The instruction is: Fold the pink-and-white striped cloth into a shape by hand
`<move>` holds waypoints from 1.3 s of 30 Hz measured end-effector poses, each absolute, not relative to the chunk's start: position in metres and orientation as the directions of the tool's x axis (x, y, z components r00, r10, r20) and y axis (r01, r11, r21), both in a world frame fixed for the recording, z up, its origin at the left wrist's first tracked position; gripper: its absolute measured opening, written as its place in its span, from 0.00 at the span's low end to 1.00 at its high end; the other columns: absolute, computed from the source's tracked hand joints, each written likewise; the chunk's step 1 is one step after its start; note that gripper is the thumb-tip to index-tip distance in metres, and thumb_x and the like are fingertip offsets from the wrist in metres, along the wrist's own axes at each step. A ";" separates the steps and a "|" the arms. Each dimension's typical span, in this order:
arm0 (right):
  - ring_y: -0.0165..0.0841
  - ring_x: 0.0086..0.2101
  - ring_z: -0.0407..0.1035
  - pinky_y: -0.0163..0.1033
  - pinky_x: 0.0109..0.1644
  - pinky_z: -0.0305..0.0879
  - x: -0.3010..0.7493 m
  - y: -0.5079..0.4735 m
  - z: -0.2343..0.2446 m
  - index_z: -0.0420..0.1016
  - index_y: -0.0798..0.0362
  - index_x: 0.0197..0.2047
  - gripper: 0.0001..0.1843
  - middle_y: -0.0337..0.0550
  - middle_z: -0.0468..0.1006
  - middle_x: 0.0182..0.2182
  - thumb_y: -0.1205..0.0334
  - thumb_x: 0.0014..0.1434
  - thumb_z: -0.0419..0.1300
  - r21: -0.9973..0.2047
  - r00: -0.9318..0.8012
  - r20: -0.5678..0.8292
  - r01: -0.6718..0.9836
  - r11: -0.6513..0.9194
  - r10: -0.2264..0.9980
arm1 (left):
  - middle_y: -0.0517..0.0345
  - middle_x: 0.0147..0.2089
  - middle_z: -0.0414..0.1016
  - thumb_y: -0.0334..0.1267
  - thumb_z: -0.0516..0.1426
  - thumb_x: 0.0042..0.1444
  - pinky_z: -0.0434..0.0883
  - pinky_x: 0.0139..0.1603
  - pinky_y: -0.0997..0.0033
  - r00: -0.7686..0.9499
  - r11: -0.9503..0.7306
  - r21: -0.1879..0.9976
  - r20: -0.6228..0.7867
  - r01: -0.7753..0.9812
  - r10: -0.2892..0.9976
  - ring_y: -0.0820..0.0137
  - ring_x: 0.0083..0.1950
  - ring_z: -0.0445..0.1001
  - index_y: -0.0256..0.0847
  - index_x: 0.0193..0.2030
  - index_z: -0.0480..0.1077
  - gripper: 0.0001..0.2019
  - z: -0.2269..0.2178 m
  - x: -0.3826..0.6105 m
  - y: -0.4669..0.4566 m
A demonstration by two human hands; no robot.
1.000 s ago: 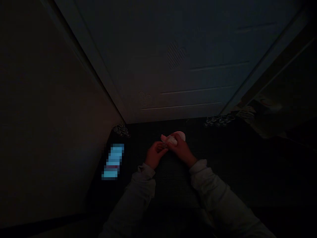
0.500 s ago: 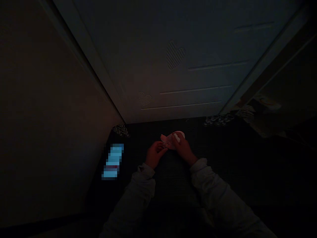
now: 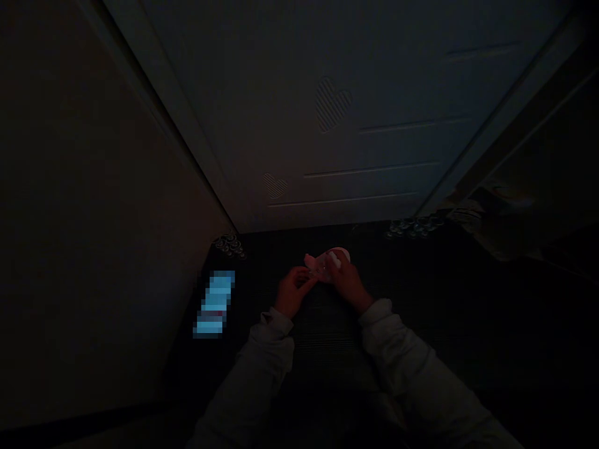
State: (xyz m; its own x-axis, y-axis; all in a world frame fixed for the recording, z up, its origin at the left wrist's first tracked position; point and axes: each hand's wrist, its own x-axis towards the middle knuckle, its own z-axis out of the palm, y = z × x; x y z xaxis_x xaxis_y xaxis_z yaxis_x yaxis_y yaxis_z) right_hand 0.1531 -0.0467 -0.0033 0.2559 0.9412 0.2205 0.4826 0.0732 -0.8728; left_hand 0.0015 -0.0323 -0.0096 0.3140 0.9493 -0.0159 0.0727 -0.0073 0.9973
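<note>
Dim light; right hand, grip closed on small white object, over pink piece mid-table, left hand curled at its near-left edge, hold unclear.

With the pink piece as hub, its skin looks smooth and faintly satiny; the white wad over it seems matt and soft, cloth or paper (too dim to tell). At 6 o'clock the surface shows fine, matt, wood-like grain. The 12 o'clock panel is smooth and matt, its hearts ribbed. Small rings at 9 o'clock and 2 o'clock glint, like metal or glossy plastic. The sleeves, at 7 and between 4 and 5, are creased, matt cloth.
</note>
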 end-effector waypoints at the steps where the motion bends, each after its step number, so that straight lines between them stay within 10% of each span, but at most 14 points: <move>1: 0.36 0.37 0.66 0.41 0.42 0.62 0.153 -0.046 -0.004 0.64 0.53 0.40 0.17 0.46 0.70 0.36 0.51 0.58 0.43 -0.877 0.259 0.220 0.474 0.075 0.940 | 0.57 0.34 0.71 0.38 0.60 0.43 0.66 0.40 0.69 0.314 -0.007 0.997 -0.016 0.071 0.949 0.72 0.37 0.70 0.39 0.39 0.65 0.15 -0.010 0.002 -0.032; 39: 0.37 0.41 0.64 0.42 0.45 0.60 0.152 -0.048 -0.003 0.63 0.54 0.43 0.18 0.47 0.68 0.41 0.53 0.51 0.53 -0.847 0.151 0.250 0.513 0.140 0.956 | 0.54 0.38 0.73 0.37 0.58 0.46 0.67 0.42 0.67 0.351 -0.001 0.997 -0.027 0.080 0.936 0.69 0.40 0.71 0.38 0.39 0.66 0.12 -0.005 0.001 -0.034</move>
State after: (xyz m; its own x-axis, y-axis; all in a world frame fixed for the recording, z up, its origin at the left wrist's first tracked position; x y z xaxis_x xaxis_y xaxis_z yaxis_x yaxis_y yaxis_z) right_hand 0.1515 -0.0476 -0.0034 0.1511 0.9564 0.2498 0.5130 0.1401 -0.8469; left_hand 0.0013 -0.0337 -0.0047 0.3511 0.9360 -0.0267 0.0798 -0.0015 0.9968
